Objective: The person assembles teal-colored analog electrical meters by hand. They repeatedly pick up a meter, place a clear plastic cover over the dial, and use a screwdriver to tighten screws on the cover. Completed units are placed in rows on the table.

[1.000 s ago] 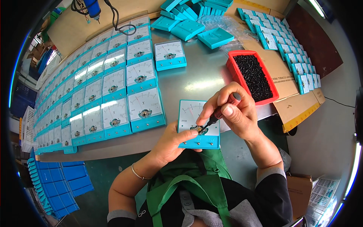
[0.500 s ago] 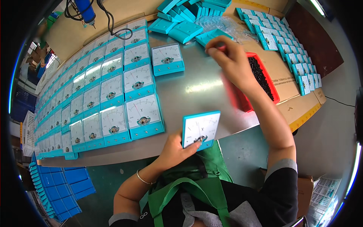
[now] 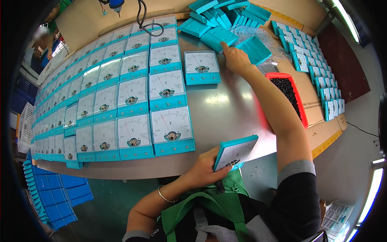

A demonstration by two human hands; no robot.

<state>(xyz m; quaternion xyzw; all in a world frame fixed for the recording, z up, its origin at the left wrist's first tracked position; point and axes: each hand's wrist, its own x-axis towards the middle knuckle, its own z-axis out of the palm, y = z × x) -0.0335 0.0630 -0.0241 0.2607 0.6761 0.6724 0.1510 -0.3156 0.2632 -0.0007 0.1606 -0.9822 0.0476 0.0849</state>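
Gripping one teal meter (image 3: 235,152), left hand (image 3: 205,170); right hand (image 3: 236,59) open on one teal cover (image 3: 219,37).

glossy plastic meter (image 3: 235,152), matt metal table (image 3: 225,109)

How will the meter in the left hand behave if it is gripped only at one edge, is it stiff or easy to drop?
The meter looks like a rigid plastic box, so it should stay stiff. The left hand holds it tilted by its lower edge alone, so it is probably light. Its clear front looks smooth, perhaps slippery, and may scratch or crack if dropped on the table.
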